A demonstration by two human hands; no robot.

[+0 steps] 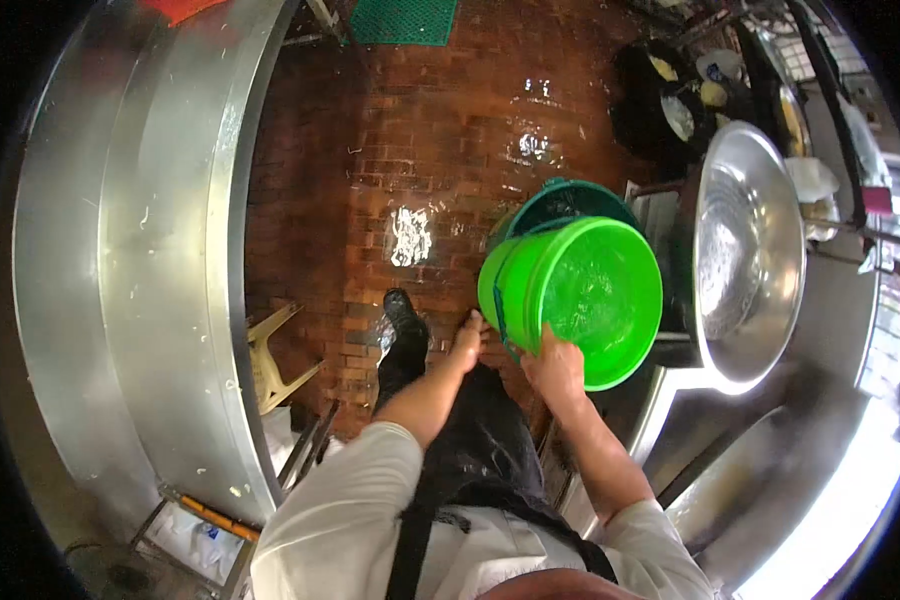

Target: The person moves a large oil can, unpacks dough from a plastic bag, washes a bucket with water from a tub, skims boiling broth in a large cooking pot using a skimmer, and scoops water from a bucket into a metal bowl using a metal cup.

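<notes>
A bright green bucket is tilted in front of me, its mouth facing up and to the right. The inside looks wet; how much liquid it holds, I cannot tell. My right hand is closed over the bucket's near rim. Down at the bucket's left, by its base, my left hand grips the lower edge, with some fingers hidden. A dark handle hangs along the bucket's side. Behind it, partly covered, is a dark green bucket.
A large metal bowl stands to the right, beside black pans holding food. Along the left runs a long steel counter. The brick floor is wet. A cream plastic stool is under the counter's edge.
</notes>
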